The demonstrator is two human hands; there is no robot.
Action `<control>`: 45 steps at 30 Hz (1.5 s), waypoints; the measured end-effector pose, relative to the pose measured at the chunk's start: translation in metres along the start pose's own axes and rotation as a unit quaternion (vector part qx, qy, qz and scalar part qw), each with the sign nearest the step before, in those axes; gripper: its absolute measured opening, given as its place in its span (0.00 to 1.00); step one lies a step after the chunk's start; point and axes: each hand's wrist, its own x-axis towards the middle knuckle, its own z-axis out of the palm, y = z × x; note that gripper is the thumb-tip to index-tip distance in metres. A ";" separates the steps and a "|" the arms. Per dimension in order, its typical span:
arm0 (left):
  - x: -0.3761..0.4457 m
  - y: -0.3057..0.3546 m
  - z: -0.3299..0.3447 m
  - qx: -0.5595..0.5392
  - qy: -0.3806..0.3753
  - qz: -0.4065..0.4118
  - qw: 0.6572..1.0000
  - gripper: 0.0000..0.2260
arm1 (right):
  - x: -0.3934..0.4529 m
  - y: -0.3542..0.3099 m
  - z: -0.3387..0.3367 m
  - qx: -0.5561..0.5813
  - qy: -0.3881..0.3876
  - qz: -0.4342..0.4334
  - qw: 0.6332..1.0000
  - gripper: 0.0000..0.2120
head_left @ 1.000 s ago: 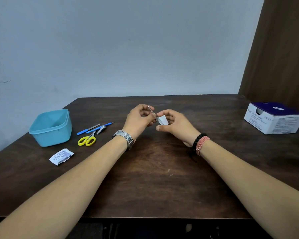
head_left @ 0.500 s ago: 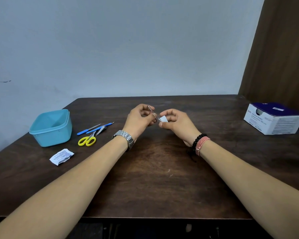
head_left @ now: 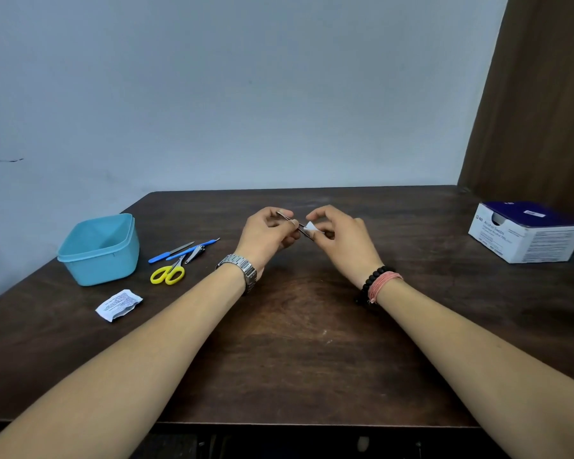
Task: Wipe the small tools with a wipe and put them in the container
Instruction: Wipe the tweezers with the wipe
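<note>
Sliding outward along the metal, the wipe [head_left: 311,225] is now sitting nearer the far tip of the tweezers [head_left: 299,225] than a second ago. The left hand [head_left: 267,235] is pinching the tweezers' near end between thumb and fingers; the right hand [head_left: 342,238] is pinching the wipe around the shaft. The tool's long axis is running from upper left to lower right between both hands, above the table [head_left: 295,342]. The container [head_left: 100,250] is lying well apart on the left, nearer the left hand.
</note>
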 end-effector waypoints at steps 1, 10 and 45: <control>0.000 0.000 0.000 -0.013 0.003 -0.006 1.000 0.05 | 0.000 0.000 0.000 -0.006 0.005 0.000 1.000 0.04; -0.001 0.002 -0.001 -0.006 -0.008 0.000 1.000 0.03 | 0.003 0.003 -0.003 0.030 0.039 0.042 0.998 0.04; 0.004 0.004 -0.007 -0.019 0.008 0.039 0.999 0.04 | 0.007 0.014 -0.004 0.227 0.007 0.148 0.963 0.04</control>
